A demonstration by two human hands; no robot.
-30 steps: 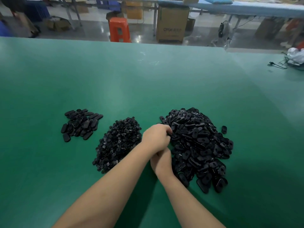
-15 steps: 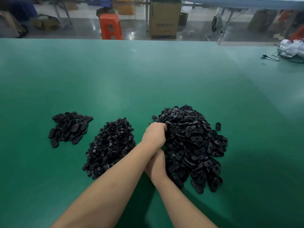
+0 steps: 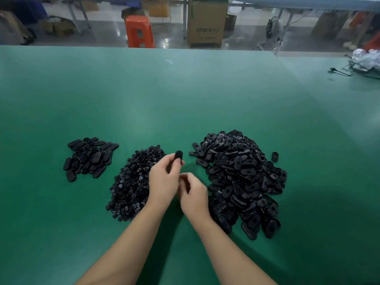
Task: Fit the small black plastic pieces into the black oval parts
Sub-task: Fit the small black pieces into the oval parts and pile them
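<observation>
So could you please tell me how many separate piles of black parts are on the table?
3: a small left pile, a middle pile and a large right pile.

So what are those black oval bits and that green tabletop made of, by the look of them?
The oval parts look like moulded hard plastic, semi-gloss: identical shapes with soft highlights on their rims. The green tabletop looks like a smooth rubber or vinyl mat with a satin sheen, since it reflects the light in broad, blurred patches; which one I cannot tell.
</observation>
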